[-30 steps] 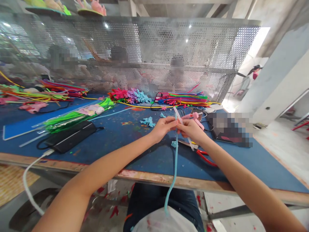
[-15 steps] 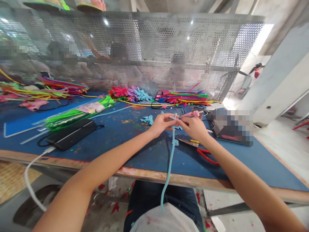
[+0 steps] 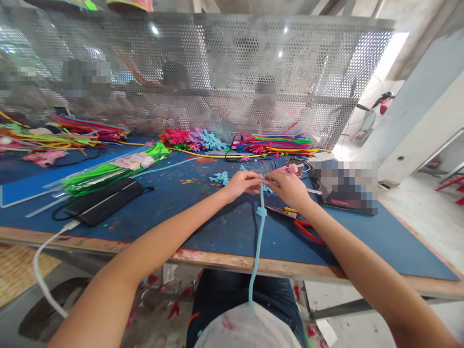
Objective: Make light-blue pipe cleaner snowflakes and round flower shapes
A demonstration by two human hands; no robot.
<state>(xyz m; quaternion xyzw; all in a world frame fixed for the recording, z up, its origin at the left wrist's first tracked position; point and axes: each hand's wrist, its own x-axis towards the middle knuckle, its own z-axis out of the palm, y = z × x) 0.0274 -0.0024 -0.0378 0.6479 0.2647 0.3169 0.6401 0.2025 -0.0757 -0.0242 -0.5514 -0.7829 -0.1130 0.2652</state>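
A light blue pipe cleaner (image 3: 257,251) hangs from my fingertips over the table's front edge, its lower end at my lap. My left hand (image 3: 241,186) pinches the pipe cleaner near its upper end from the left. From the right, my right hand (image 3: 288,186) meets it, thumb and fingers pressed together on the same spot. A thin pale stick shows between the fingertips; which hand bears it I cannot tell. Scissors with red handles (image 3: 308,233) lie under my right forearm. Beside the hanging strand rests a small light blue curled piece (image 3: 261,211).
Bent light blue pieces (image 3: 219,178) lie left of my hands. Behind are piles of coloured pipe cleaners (image 3: 275,143) against a perforated metal screen (image 3: 224,63). A bagged green bundle (image 3: 108,171) and a black power bank (image 3: 103,200) are left; a dark stand (image 3: 340,193) is right.
My fingertips have shifted on the pipe cleaner's upper end, and less of the pale stick shows between them. The strand's lower end has swung slightly right. The view has moved slightly.
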